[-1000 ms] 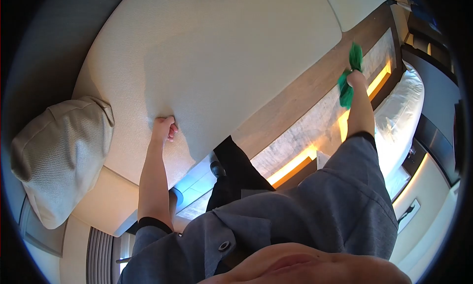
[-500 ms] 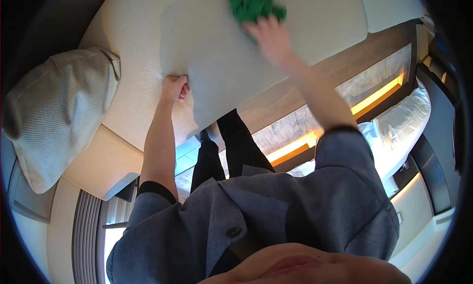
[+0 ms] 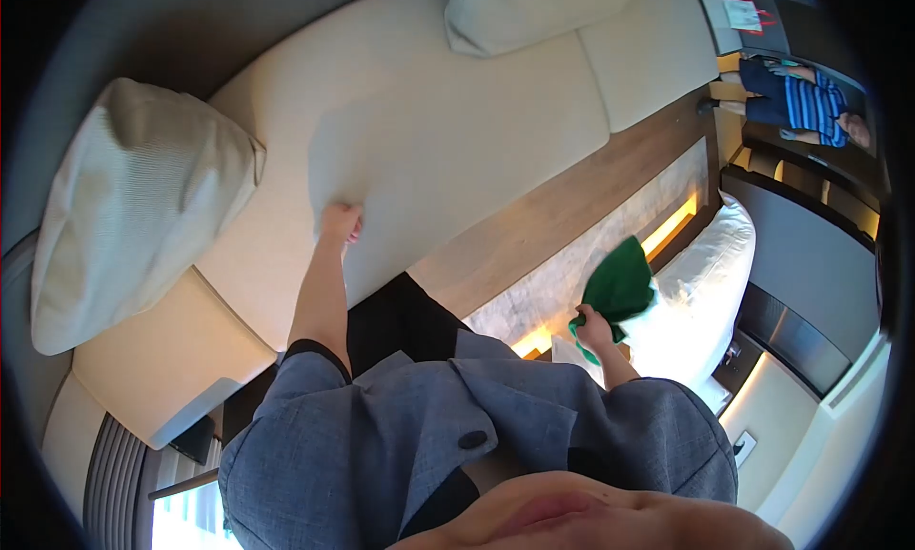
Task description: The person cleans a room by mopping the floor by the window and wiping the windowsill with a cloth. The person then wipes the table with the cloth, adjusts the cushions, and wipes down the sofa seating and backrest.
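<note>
My left hand [image 3: 341, 223] is closed in a fist, its knuckles pressed on the cream sofa seat [image 3: 448, 150]. Nothing shows in its fingers. Off the sofa, to the right of my body, my right hand [image 3: 596, 331] grips a green cloth [image 3: 620, 281] by one end. The rest of the cloth fans out loosely above the fingers, over the floor and close to the white bedding [image 3: 701, 288].
A beige cushion [image 3: 143, 207] leans at the sofa's left end, and another pale cushion [image 3: 534, 11] rests at the back. Wood trim [image 3: 562, 207] runs along the sofa's front. At upper right, a person in a striped shirt [image 3: 815, 107] stands near a white bag [image 3: 742, 16].
My right hand has swung from the far part of the sofa seat back toward my right side, carrying the green cloth. My left fist stays on the seat. The view has shifted.
</note>
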Tool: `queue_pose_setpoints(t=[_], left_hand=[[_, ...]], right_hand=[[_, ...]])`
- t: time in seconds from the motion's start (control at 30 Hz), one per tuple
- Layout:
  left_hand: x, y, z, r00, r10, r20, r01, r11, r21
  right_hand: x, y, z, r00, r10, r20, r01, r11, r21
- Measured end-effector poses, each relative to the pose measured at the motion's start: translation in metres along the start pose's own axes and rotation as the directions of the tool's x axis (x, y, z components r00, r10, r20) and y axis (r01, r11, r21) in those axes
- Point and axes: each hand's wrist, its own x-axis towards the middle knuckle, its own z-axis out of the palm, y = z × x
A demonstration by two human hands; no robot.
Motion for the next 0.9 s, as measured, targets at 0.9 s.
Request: queue_pose_setpoints(t=[0.9], left_hand=[[-0.112, 0.645, 0.154, 0.583, 0.740, -0.336, 0.024, 0.398, 0.917]], right_hand=[[0.149, 0.038, -0.325, 0.830, -0.143, -0.539, 0.535, -0.065, 0.842]])
